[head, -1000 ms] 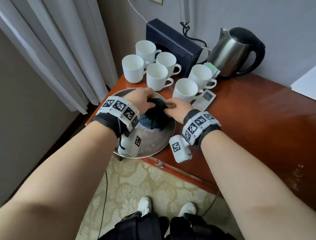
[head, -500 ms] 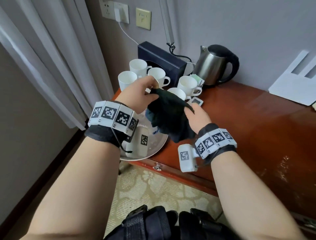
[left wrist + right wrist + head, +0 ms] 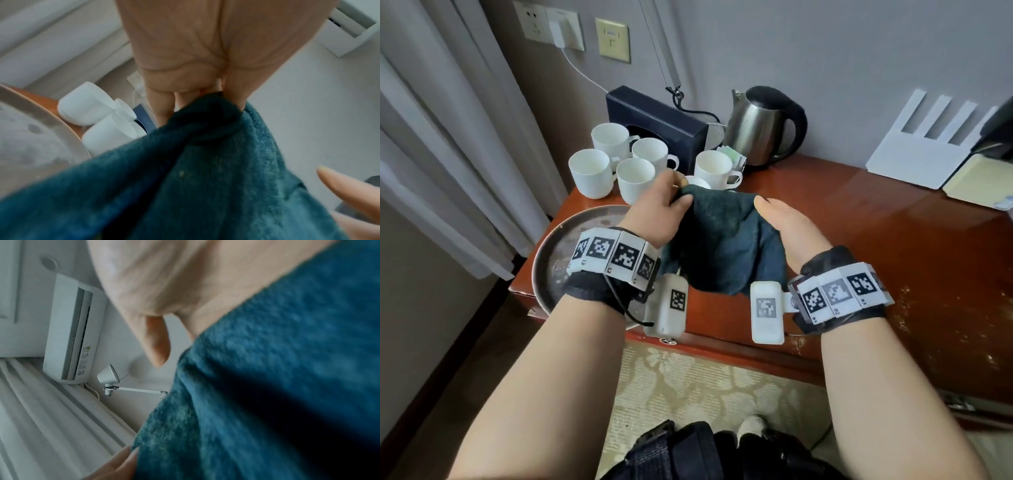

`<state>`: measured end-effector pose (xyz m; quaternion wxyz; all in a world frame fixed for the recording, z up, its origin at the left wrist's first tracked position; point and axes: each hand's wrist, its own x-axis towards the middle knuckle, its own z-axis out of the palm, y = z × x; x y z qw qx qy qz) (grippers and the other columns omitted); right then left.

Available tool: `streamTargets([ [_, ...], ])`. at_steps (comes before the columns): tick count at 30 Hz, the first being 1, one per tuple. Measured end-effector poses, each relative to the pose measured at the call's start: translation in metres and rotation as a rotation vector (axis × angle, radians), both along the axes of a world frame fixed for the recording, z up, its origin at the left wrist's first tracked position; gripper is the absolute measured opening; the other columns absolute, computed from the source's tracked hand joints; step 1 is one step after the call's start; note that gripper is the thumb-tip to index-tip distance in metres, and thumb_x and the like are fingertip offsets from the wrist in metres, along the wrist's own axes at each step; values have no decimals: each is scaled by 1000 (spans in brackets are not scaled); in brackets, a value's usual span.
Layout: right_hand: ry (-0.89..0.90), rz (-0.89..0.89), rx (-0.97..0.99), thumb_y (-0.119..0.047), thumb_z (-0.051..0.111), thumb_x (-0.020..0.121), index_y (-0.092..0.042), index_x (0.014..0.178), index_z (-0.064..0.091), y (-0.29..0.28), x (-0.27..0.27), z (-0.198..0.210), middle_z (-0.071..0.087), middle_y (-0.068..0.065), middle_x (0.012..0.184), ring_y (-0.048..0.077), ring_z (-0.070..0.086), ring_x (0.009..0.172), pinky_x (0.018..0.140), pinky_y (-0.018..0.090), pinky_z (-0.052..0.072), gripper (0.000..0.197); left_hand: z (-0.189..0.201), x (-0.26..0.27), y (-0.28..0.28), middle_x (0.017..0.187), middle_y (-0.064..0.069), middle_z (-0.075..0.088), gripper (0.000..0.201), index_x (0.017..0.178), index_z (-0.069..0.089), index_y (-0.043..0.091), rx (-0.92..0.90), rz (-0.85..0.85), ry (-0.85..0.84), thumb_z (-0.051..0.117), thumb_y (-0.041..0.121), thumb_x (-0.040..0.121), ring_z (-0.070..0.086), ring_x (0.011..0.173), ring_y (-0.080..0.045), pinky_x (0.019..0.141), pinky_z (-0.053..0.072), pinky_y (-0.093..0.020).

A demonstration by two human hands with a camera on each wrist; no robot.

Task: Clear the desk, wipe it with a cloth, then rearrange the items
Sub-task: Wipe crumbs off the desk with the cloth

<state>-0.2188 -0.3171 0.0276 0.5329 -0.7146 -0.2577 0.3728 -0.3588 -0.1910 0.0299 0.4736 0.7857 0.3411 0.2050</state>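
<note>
A dark teal cloth (image 3: 722, 240) hangs in the air above the front edge of the red-brown desk (image 3: 859, 240). My left hand (image 3: 664, 212) pinches its upper left corner between thumb and fingers (image 3: 164, 107). The cloth (image 3: 205, 178) drapes from there onto my right hand (image 3: 787, 226). It lies over that palm and hides the fingers, while the thumb (image 3: 158, 340) stands straight and clear of the cloth (image 3: 267, 386). A round metal tray (image 3: 558, 246) sits on the desk's left corner, below my left wrist.
Several white mugs (image 3: 633, 174) stand behind the tray, in front of a dark box (image 3: 654, 123). A steel kettle (image 3: 763, 126) stands at the back, a white router (image 3: 921, 150) at the far right. Curtains (image 3: 448, 137) hang left. The desk's right half is bare wood.
Both hands lifted the cloth out of the tray and raised it. It now hangs spread between them instead of bunched.
</note>
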Motion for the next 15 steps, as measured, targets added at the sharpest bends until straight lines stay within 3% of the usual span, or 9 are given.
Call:
streamTargets([
  [1,-66,73,-88,-40,59,87,-27,86,65,-6,3,0,69,-6,101,12,62,102,103,36,43,15,0,6,-3,78,7,51,9,99,39,17,-30,-25,-21,47,14,96,48,74,-9,74,42,-13],
  [3,-252,180,-258,-38,58,89,-11,82,66,-19,12,3,70,8,91,14,61,88,89,34,48,28,2,18,-9,87,-2,55,11,98,42,17,-63,-102,-47,49,22,90,52,83,-21,86,44,-29],
  [5,-336,123,-255,-35,56,91,2,80,59,-29,21,9,66,20,86,16,56,79,76,31,41,39,2,30,-14,89,-4,54,8,97,42,18,-41,-155,-6,48,19,93,49,82,-19,80,39,-28],
  [6,-251,49,-167,-33,55,92,2,80,59,-35,25,12,68,17,84,16,57,78,77,32,42,37,1,35,-16,87,-3,54,6,97,42,18,-29,-157,14,47,15,95,49,79,-16,76,38,-23],
  [9,223,-231,187,-26,51,95,-7,84,62,-49,33,25,71,7,82,17,67,79,85,35,51,25,0,53,-27,74,4,53,10,89,45,19,-98,-213,-3,53,15,94,49,63,-2,61,38,-10],
  [12,441,-268,316,-37,42,96,-1,117,57,-67,44,30,63,20,117,30,62,109,100,46,46,44,-3,76,-42,72,9,53,19,74,48,28,-101,-280,-19,62,21,84,49,72,-12,73,42,-21],
  [13,508,-247,338,-41,37,96,-3,124,54,-73,47,32,61,19,119,29,61,112,99,45,47,51,-3,83,-45,73,11,52,21,74,49,28,-70,-287,-2,62,17,87,49,72,-11,74,42,-17],
  [15,595,-235,390,-47,30,96,-7,129,52,-89,56,33,62,13,118,25,61,110,94,40,50,57,-3,95,-52,74,16,49,15,80,52,20,16,-256,31,57,12,91,47,68,-3,65,36,-1],
])
